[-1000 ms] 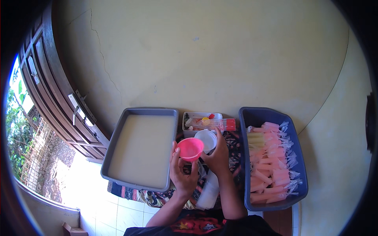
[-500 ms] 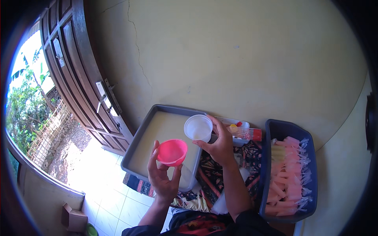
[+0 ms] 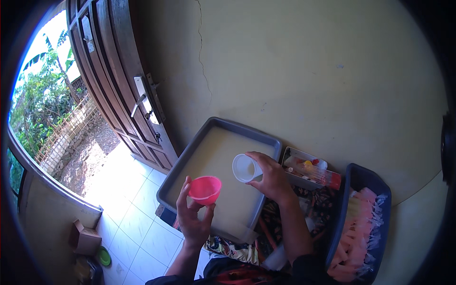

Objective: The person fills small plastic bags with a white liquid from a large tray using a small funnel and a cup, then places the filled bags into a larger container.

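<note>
My left hand point(image 3: 194, 218) grips a pink bowl-shaped cup point(image 3: 205, 190) between thumb and fingers, its wide mouth turned up. The underside is partly behind my hand, so I cannot tell whether it has a spout. In my right hand point(image 3: 273, 180) is a translucent white plastic cup point(image 3: 245, 168), tipped sideways with its mouth to the left and toward me. Both are held over a large grey tub point(image 3: 164, 190) of pale, milky liquid point(image 3: 213, 152). The two cups are apart, the white one farther right and a little higher in view.
On the right a dark blue bin point(image 3: 385, 228) holds many pink filled plastic tubes point(image 3: 354, 237) with knotted ends. A white box point(image 3: 289, 159) of packets stands behind my right arm. Dark patterned cloth point(image 3: 280, 213) lies beneath. A wooden door point(image 3: 114, 80) stands ajar at left.
The view has swung, shifting the scene. My right hand has tilted the white cup further sideways and moved it away from the pink cup, which stays about where it was in view.
</note>
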`<action>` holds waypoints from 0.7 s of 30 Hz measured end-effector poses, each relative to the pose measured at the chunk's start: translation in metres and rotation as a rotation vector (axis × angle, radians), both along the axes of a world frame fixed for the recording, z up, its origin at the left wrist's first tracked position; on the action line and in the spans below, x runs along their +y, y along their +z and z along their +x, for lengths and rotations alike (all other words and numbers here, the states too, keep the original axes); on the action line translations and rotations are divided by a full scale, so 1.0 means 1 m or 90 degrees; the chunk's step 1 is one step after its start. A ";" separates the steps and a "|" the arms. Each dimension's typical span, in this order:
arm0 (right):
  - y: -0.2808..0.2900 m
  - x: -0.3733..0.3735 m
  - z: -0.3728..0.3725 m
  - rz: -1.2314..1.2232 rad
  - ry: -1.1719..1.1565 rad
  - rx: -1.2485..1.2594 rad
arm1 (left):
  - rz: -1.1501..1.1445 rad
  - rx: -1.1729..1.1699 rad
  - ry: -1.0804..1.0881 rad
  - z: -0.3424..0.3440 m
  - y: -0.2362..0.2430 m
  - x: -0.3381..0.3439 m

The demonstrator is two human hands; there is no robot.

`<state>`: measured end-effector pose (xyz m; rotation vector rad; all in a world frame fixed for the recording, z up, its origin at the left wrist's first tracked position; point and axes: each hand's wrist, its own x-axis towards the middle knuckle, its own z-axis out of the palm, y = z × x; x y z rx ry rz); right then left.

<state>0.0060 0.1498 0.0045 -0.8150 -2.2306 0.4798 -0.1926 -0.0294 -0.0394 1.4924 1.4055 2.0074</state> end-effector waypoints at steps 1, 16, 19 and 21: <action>-0.001 0.000 -0.003 0.006 0.010 -0.014 | -0.002 -0.009 0.000 -0.001 -0.001 0.000; -0.012 -0.001 -0.010 0.012 0.048 -0.068 | 0.001 0.005 0.003 0.003 -0.003 0.005; -0.017 -0.002 -0.011 0.024 0.063 -0.054 | 0.008 0.030 0.010 0.004 0.000 0.006; -0.014 -0.004 -0.010 0.018 0.059 -0.062 | 0.005 0.021 0.005 0.006 0.001 0.005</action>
